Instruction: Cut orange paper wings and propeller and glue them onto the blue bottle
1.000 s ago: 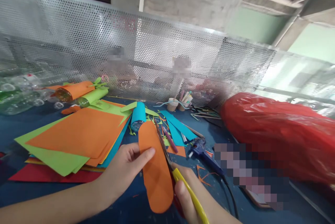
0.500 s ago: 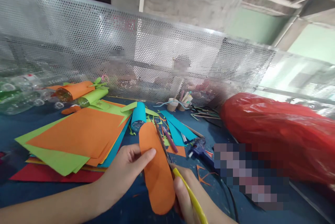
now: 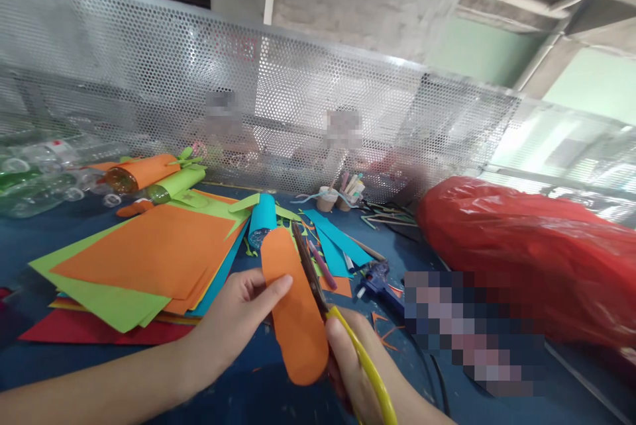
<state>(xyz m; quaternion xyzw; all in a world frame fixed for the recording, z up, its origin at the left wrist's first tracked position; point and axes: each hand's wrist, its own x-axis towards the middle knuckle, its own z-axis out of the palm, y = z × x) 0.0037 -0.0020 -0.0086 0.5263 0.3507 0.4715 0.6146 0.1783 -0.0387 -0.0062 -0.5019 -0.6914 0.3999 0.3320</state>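
Observation:
My left hand (image 3: 256,309) pinches a long orange paper piece (image 3: 301,335) with rounded ends, thumb on top and fingers behind it. My right hand (image 3: 355,359) grips a pair of scissors (image 3: 365,362) with yellow handles. Their dark blades (image 3: 309,269) run along the right edge of the orange piece and look nearly closed. Behind the piece lies a blue paper-wrapped bottle piece (image 3: 263,216). A purple pen (image 3: 322,265) and blue paper strips (image 3: 342,239) lie just beyond the blades.
Stacked coloured paper (image 3: 149,253) spreads on the left, near plastic bottles (image 3: 44,177) and an orange-wrapped bottle (image 3: 149,172). A blue glue gun (image 3: 385,289) with a cord lies right of my hand. Further right is a red plastic bag (image 3: 527,253). Perforated metal panels (image 3: 298,94) stand behind.
The orange piece has shifted slightly up and left with my left hand. The scissor blades now show more fully beside its right edge, and the scissor handles have tilted a little.

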